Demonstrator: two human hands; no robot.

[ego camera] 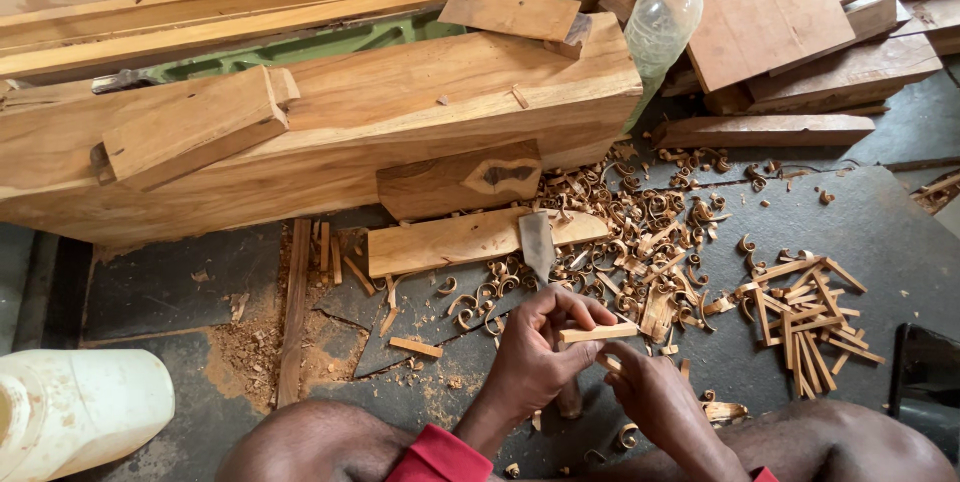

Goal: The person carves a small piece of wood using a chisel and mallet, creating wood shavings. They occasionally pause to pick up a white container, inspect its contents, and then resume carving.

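A: Obs. Left hand (532,347) closed round a short, pale wooden stick (598,333), thumb on top, fingers curled beneath. A flat metal blade (537,243) rises above this hand; cannot tell whether the hand holds its handle.

B: And the right hand (655,394)?

A: Closed too, pinching the stick's near end from below. Wrist bent inward, both forearms coming up from between the knees. Stick held level, just above the dark mat (880,232).

B: Progress, by your reading?

A: Well advanced, I judge. Pile of thin cut sticks (805,312) lies to the right, well apart from the hands. Curled shavings (640,242) spread thickly beyond the hands, up to a flat plank (455,240) on the mat. Stick in hand looks squared but thicker than those in the pile, so trimming remains.

B: Stock left?

A: Plenty. Heavy timber block (420,92) behind the plank, loose boards (770,7) far right, a clear plastic bottle (663,17) with green cap leaning between them. White plastic jug (80,407) at near left
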